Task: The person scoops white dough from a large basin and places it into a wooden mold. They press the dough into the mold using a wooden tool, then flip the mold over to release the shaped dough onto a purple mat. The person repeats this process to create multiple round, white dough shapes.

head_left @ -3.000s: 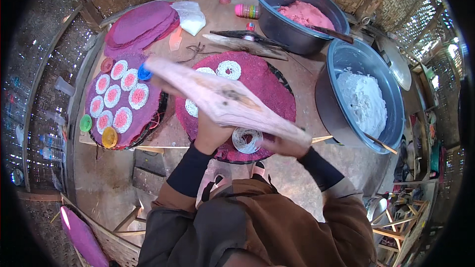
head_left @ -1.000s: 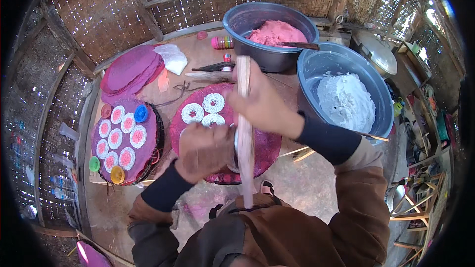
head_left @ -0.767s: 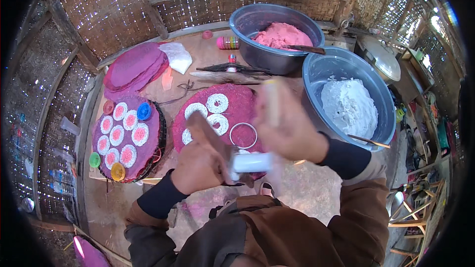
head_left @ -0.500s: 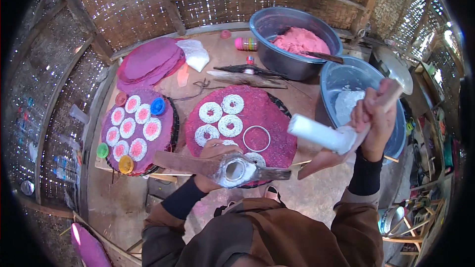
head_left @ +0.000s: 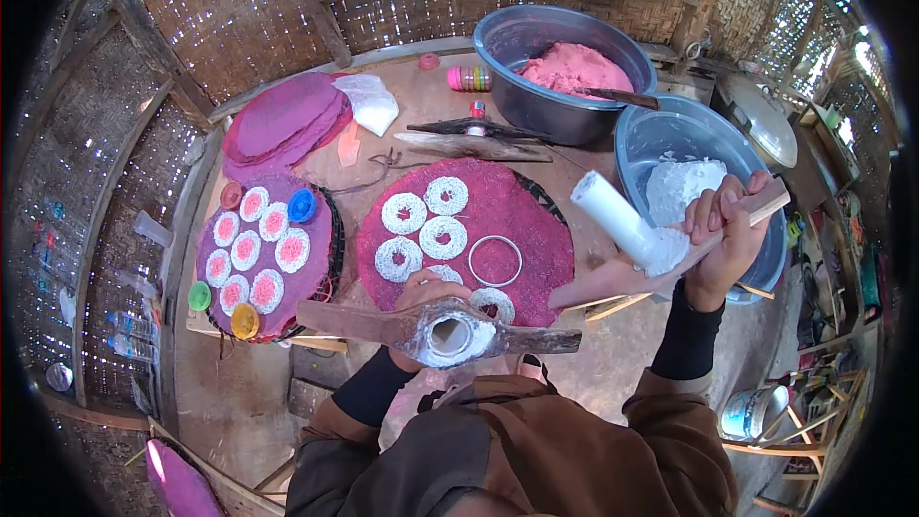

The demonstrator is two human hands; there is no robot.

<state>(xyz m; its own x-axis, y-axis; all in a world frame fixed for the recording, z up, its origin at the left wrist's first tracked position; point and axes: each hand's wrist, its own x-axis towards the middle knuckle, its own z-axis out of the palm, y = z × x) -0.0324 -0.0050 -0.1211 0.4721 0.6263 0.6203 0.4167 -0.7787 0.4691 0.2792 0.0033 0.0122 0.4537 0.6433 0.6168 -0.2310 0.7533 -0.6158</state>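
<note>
Woven walls [head_left: 431, 24] stand behind the table [head_left: 429, 105]. At its near edge, the left hand [head_left: 428, 288] closes around the hollow wooden press [head_left: 402, 324], apparently leaving the opening free; rightward, the right hand [head_left: 720, 241] firmly wraps the plunger [head_left: 661, 254], perhaps so its pasty cylinder touches nothing.

Bright daylight specks through woven walls [head_left: 225, 5]

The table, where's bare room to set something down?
Bare table shows between the white bag, striped container and sticks, plus a narrow gap between left mat and right mat. Crowded: the left mat, with rounds and coloured cups; the right side, with tubs; the front, where hands hold wooden tools.
</note>
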